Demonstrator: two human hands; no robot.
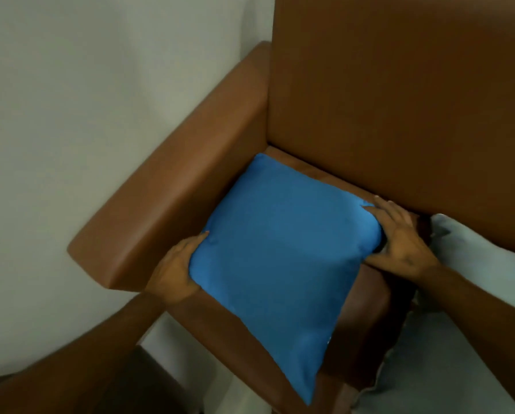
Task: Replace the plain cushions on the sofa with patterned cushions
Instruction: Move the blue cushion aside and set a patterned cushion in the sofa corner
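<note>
A plain blue cushion (280,258) lies on the seat of a brown leather sofa (399,100), turned like a diamond beside the left armrest. My left hand (175,270) grips the cushion's left corner. My right hand (399,237) holds its right corner, close to the backrest. A pale grey cushion (474,294) lies on the seat to the right, partly cut off by the frame edge. No patterned cushion is in view.
The sofa's left armrest (166,201) runs along a light wall (86,100). Dark floor or skirting (148,372) shows below the armrest at the lower left. The backrest rises tall behind the cushions.
</note>
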